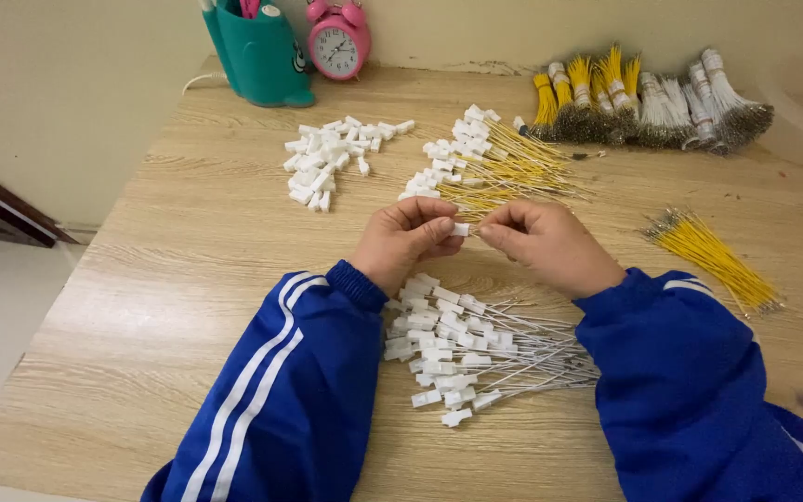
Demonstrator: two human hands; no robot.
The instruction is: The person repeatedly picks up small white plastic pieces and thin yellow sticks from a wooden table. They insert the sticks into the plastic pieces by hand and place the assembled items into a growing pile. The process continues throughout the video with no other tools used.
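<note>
Pinching one small white connector between them, left hand and right hand hover over white-wired connectors, yellow-wired ones beyond.

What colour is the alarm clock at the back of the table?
Pink, with a white dial: the alarm clock shows in the head view, beside the teal holder.

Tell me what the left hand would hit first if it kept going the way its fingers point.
The left hand points right, at the white connector pinched between both hands; just behind it are the right hand's fingertips.
</note>
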